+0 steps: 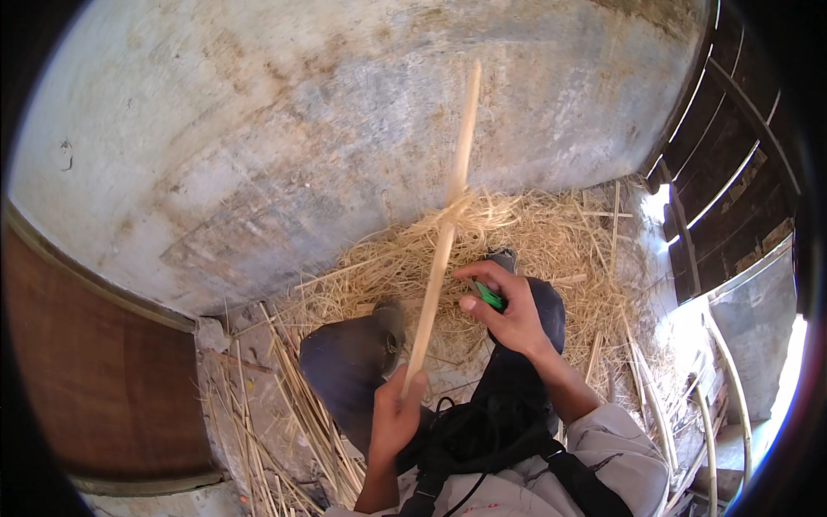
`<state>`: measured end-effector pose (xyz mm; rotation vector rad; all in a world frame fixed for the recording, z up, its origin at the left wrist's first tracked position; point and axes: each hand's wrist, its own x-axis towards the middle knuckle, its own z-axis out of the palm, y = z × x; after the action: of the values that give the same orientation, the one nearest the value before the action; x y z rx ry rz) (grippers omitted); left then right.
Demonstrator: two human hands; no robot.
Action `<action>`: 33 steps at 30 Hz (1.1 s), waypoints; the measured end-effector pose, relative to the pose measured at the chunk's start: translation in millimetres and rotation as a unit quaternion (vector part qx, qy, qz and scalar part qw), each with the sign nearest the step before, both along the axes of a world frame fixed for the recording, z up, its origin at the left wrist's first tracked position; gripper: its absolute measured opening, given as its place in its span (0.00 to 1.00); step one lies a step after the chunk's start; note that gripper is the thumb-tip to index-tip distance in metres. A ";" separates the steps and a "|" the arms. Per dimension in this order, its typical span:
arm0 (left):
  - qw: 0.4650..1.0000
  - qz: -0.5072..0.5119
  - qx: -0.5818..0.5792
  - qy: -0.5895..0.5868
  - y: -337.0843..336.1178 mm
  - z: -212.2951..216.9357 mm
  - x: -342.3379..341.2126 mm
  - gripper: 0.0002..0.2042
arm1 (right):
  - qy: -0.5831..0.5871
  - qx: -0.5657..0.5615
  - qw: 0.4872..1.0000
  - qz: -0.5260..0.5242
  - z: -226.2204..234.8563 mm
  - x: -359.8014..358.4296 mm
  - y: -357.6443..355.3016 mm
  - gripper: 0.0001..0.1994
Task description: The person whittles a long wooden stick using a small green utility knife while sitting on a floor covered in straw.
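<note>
While the left hand [394,418] clamps the near end of a long bamboo strip [444,237] slanting far toward the plastered wall [284,129], the right hand [506,310] grips a green-handled knife [489,295] just right of it, above straw-like shavings [534,237]

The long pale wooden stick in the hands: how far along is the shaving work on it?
Already done: a heap of pale curled shavings covers the ground, so much wood is off. In hand: the left hand holds the long pale wooden stick by its lower end, while the right hand holds a green-handled tool beside it. What is left cannot be judged.
</note>
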<state>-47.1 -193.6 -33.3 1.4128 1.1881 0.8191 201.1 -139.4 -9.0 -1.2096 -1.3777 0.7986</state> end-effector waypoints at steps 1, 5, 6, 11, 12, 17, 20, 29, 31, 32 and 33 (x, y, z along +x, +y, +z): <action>1.000 -0.006 -0.005 0.001 -0.9 0.3 2.0 0.12 | 0.008 -0.002 1.000 -0.005 -1.4 0.0 2.8 0.17; 0.999 -0.029 0.016 0.017 -2.8 -2.6 5.0 0.12 | 0.058 -0.029 0.998 -0.002 -5.2 2.1 16.5 0.15; 0.999 -0.030 0.003 0.014 -3.7 -3.0 5.6 0.13 | 0.074 -0.040 0.996 0.002 -5.2 3.2 18.7 0.15; 0.998 -0.037 -0.038 -0.017 -3.3 -10.4 1.1 0.14 | 0.142 -0.023 0.990 0.010 -8.8 14.3 25.5 0.13; 0.998 -0.039 -0.048 -0.025 -2.4 -11.3 0.3 0.15 | 0.136 -0.021 0.990 0.009 -5.1 20.1 24.1 0.13; 0.997 -0.001 -0.060 -0.056 0.7 -6.7 -6.4 0.17 | -0.091 -0.007 0.995 0.038 10.9 62.5 6.1 0.13; 0.995 0.037 -0.074 -0.059 6.2 -5.7 -14.9 0.19 | -0.149 -0.042 0.988 0.006 20.6 90.3 -9.1 0.13; 0.992 0.072 -0.060 -0.085 20.9 -14.2 -19.3 0.19 | -0.415 -0.224 0.877 0.094 26.5 138.0 -50.7 0.08; 0.993 0.058 -0.061 -0.082 21.5 -16.2 -19.8 0.18 | -0.466 -0.242 0.847 0.084 30.1 129.6 -51.4 0.07; 0.993 0.047 -0.066 -0.081 21.5 -18.1 -21.1 0.17 | -0.485 -0.243 0.837 0.071 30.5 125.4 -50.8 0.07; 0.994 0.037 -0.070 -0.080 21.6 -19.1 -22.5 0.17 | -0.504 -0.243 0.827 0.059 30.3 120.6 -48.7 0.06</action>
<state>-69.6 -172.0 -52.4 1.1731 1.1575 0.8660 321.7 -188.2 21.3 -2.1433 -2.1832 0.6057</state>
